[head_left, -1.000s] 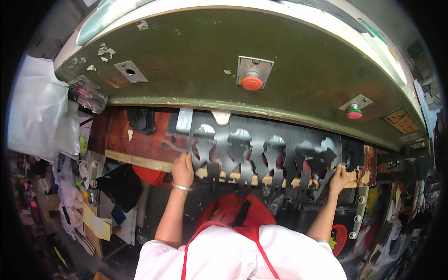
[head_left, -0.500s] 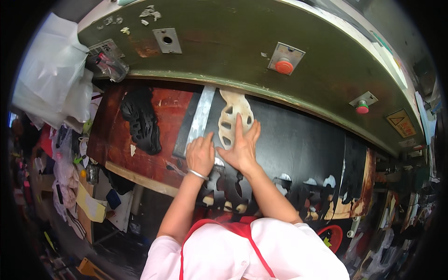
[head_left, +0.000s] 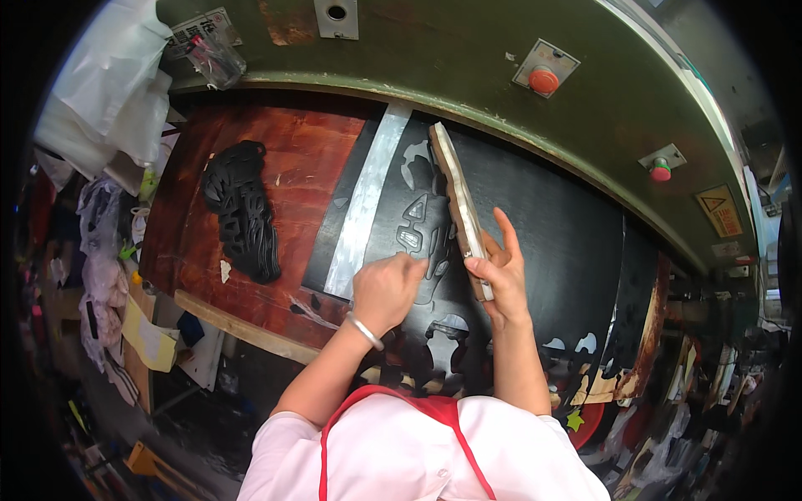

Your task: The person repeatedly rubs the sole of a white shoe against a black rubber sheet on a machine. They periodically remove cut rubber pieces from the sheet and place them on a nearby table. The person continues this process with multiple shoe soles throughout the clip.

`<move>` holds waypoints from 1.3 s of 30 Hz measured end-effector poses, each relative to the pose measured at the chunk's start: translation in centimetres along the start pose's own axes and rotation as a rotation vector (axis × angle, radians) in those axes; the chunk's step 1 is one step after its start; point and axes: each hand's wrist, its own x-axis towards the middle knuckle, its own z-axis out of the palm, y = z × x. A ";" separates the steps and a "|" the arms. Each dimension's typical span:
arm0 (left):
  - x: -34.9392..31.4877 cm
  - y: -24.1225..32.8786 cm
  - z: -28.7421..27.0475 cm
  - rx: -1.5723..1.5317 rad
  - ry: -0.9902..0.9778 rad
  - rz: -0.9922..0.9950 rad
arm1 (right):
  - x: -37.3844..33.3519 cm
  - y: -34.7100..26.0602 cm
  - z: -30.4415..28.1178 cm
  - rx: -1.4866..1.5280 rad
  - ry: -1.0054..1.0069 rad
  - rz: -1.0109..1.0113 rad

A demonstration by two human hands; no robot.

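Observation:
My right hand [head_left: 506,275] grips the lower end of a pale, shoe-upper-shaped cutting die [head_left: 456,200], thumb on its near face. The die is tipped up on its side, so mainly its narrow edge shows. Beneath and left of it, a cut outline with several openings [head_left: 411,240] shows in the black sheet material [head_left: 543,225]. My left hand [head_left: 387,292], with a bracelet at the wrist, is closed at the lower left of that outline. Its fingertips are partly hidden, and whatever they pinch cannot be made out.
A pile of black cut pieces [head_left: 242,213] lies on the reddish board [head_left: 309,167] at left. A pale strip [head_left: 368,200] runs beside the sheet. The green machine beam [head_left: 451,50] with a red button [head_left: 543,81] spans the far side. Cut-out remnants hang over the near edge.
The die lay flat on the sheet under my right hand; now that hand has tilted it up, exposing the cut outline. My left hand has moved right and its fingers have curled closed.

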 end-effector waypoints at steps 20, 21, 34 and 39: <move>0.2 -1.4 2.5 -0.068 0.031 0.336 | -3.6 -0.8 -3.5 -0.711 0.197 -0.364; 0.3 -1.4 2.4 -0.060 0.011 0.306 | -3.3 -0.1 -3.1 -0.960 0.258 -0.354; -0.8 -3.4 -1.0 -0.292 0.264 0.015 | 0.0 -2.7 -9.3 -0.800 0.503 -0.374; 5.9 -7.2 0.1 -0.157 0.244 -0.244 | 10.4 -13.9 -17.3 -0.952 1.104 -0.885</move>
